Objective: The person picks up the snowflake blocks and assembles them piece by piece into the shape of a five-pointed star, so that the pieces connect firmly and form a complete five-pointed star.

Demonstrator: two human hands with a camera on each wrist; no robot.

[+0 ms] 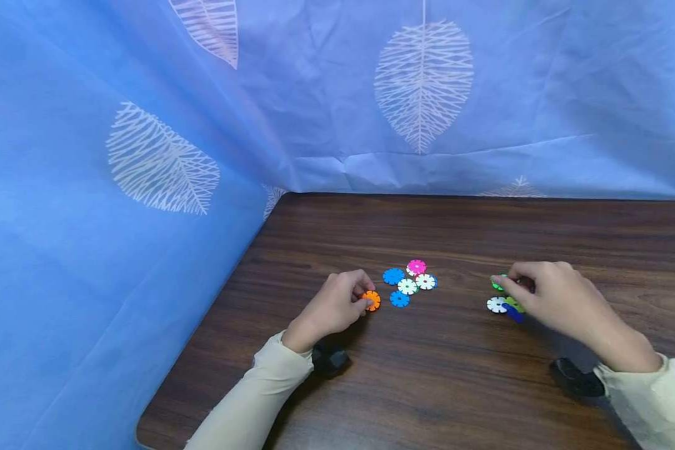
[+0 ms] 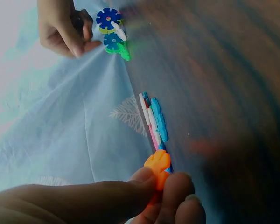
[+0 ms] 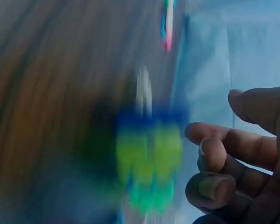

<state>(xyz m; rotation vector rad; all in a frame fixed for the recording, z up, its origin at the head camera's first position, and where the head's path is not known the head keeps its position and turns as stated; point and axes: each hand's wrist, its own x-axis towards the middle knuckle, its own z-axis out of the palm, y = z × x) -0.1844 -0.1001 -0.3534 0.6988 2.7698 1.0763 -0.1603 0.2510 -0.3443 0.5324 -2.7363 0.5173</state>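
Observation:
In the head view my left hand (image 1: pixel 332 306) pinches an orange notched plastic disc (image 1: pixel 373 300) between thumb and fingers; the left wrist view shows the same orange disc (image 2: pixel 158 161) at the fingertips. My right hand (image 1: pixel 574 306) is beside a cluster of notched discs: a white disc (image 1: pixel 496 304), a yellow-green disc (image 1: pixel 515 304), a dark blue disc (image 1: pixel 513 313) and a bright green disc (image 1: pixel 497 283). Some appear slotted together at angles. From the right wrist, the thumb and loosely bent fingers (image 3: pixel 210 156) stand apart with nothing between them; the yellow-green disc (image 3: pixel 149 149) is blurred.
Just right of my left hand lie several loose discs: blue discs (image 1: pixel 393 276), a pink disc (image 1: pixel 416 267) and white discs (image 1: pixel 407 287), some overlapping. The dark wooden table (image 1: pixel 427 387) meets a blue leaf-patterned cloth (image 1: pixel 326 94) at its back and left edges.

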